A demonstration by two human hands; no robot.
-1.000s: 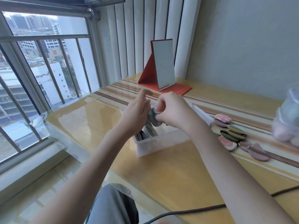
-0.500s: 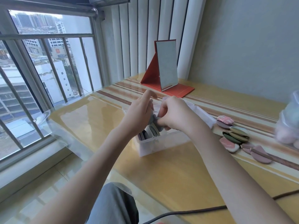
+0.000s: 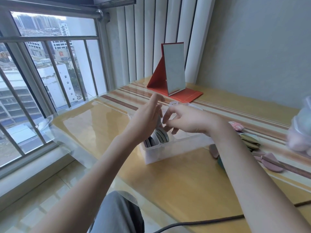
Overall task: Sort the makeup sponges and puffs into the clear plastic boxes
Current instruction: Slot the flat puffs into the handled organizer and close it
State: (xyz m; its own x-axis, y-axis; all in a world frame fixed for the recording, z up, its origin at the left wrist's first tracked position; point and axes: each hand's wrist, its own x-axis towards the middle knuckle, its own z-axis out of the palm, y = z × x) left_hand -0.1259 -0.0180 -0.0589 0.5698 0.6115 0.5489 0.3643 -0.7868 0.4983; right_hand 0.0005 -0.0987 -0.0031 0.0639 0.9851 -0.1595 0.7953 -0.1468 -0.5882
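A clear plastic box (image 3: 170,151) with dividers stands on the yellow table in the middle of the view. Several round puffs (image 3: 161,135) stand on edge in its left compartments, and a grey puff (image 3: 159,121) sticks up behind them. My left hand (image 3: 146,118) hovers over the box's left end with its fingers stretched out, its palm next to the grey puff. My right hand (image 3: 184,122) is above the middle of the box, fingers loosely curled and apart, holding nothing. Loose puffs lie to the right: pink striped (image 3: 236,126), olive (image 3: 249,140), mauve (image 3: 271,163).
A red folding mirror (image 3: 173,71) stands at the back by the blinds. A plastic bag of pale sponges (image 3: 300,133) sits at the right edge. A black cable (image 3: 202,222) runs along the table's near edge. The railed window is on the left.
The grey puff that both hands held above the box has gone down into it. Both hands have let go and spread their fingers.
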